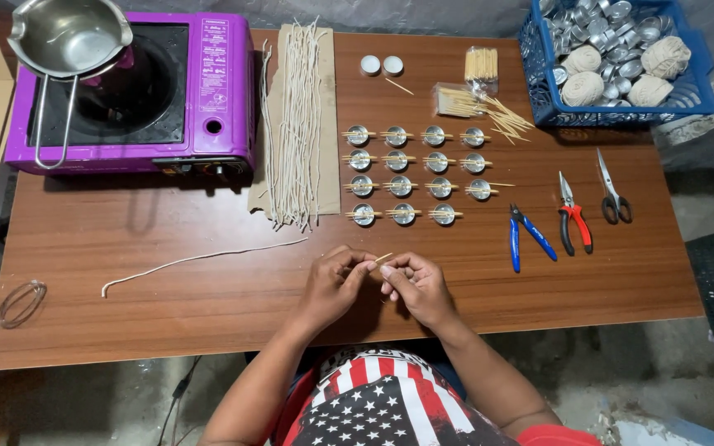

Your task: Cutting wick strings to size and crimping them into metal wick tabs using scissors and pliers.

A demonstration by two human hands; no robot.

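Both hands together at table's near edge, mid-table. Left hand (334, 283) & right hand (414, 283) each pinch a thin stick (383, 258), fingertips closed on it, just above the tabletop. Cups (401, 186) w/ sticks across sit in rows just beyond; pliers (529, 235) off to the right.
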